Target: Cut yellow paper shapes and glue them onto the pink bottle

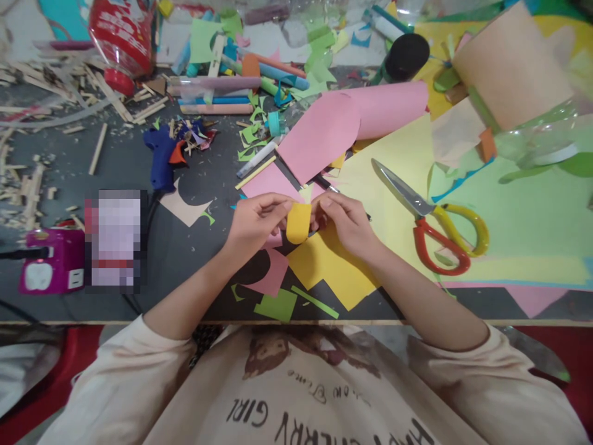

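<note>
Gripping yellow paper [299, 224] between left hand [259, 221] and right hand [346, 221], apparently bending it. Probably calls next for even pinching.

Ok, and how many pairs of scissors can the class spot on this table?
1. The scissors lie on the paper sheets, to the right of the right hand. Others may be hidden under the scraps.

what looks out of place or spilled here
Wood bits lie strewn at the left of the table, like a spill. The red bottle isn't standing upright: its cap faces the near side.
</note>
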The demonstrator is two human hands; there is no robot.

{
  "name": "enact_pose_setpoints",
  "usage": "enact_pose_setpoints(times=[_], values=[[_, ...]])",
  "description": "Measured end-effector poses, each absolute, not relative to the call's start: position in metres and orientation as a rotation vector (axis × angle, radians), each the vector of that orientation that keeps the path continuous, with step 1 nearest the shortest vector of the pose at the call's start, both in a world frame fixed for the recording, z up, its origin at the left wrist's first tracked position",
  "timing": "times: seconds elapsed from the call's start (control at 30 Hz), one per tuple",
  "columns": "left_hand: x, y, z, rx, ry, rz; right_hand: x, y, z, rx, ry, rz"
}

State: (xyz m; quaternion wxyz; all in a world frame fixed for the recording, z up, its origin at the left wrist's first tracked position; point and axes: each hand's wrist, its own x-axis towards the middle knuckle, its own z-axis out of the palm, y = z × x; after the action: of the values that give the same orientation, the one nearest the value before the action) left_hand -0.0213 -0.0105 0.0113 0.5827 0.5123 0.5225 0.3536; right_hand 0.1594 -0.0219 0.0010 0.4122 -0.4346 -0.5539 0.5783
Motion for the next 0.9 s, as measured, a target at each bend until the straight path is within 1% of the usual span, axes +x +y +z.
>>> enact_pose_setpoints(times=[0.1,0.23,0.57,0.9], values=[[-0.0227,-0.0089,0.0107,1.171,1.244,0.902,0.1594,-0.0215,0.0007,-1.097,-1.512,1.47],[-0.0211,-0.0088,0.0114,1.178,1.232,0.909,0.1589,-0.0214,0.0009,-1.16,-1.635,1.481],[-0.0224,-0.0106,0.0149,1.206,1.14,0.942,0.1589,-0.022,-0.0011,-1.223,-1.539,1.5],[-0.0227,-0.01,0.0148,1.254,1.065,0.925,0.1587,-0.0227,0.0038,-1.225,-1.558,1.49]])
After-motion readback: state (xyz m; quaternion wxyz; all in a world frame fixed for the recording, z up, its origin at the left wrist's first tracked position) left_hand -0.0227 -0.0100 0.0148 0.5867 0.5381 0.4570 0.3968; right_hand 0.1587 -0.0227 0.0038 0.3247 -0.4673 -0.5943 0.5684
